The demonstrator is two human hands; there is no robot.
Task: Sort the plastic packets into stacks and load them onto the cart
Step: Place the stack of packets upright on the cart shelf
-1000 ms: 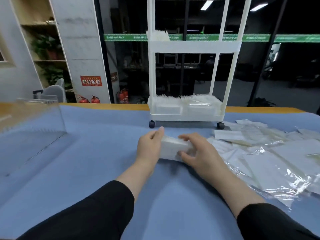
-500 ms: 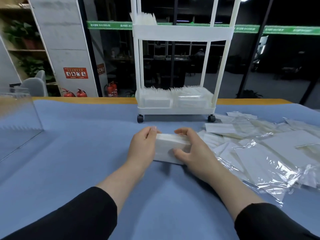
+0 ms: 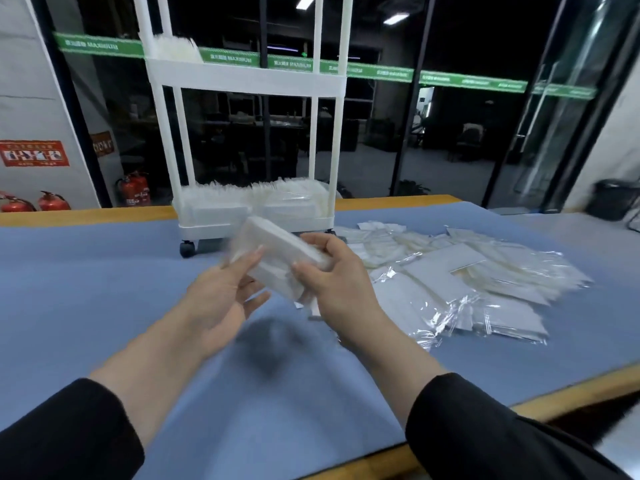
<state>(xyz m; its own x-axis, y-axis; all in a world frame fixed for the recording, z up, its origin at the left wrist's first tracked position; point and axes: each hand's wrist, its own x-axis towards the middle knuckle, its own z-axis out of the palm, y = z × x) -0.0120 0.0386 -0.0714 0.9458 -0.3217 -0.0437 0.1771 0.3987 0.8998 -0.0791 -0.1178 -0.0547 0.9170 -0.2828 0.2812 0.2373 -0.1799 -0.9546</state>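
Note:
A white stack of plastic packets (image 3: 277, 251) hangs tilted above the blue table, blurred by motion. My right hand (image 3: 332, 275) grips its right end, thumb in front and fingers behind. My left hand (image 3: 225, 292) is under its left end with straight fingers touching it, palm up. The white wheeled cart (image 3: 249, 216) stands on the table just behind the stack; its bottom shelf holds stacked packets, and a small stack sits on its upper shelf (image 3: 173, 51). A loose heap of packets (image 3: 467, 282) lies on the table to the right of my hands.
The blue mat (image 3: 86, 289) covers a table with a wooden edge (image 3: 571, 386) at the near right. Behind it are glass walls, fire extinguishers (image 3: 133, 188) on the floor at left, and a dark bin (image 3: 614, 199) at far right.
The stack has been lifted off the table and tilted, its left end rising toward the cart. My left hand has gone from pressing its side to lying under it. The view has swung left.

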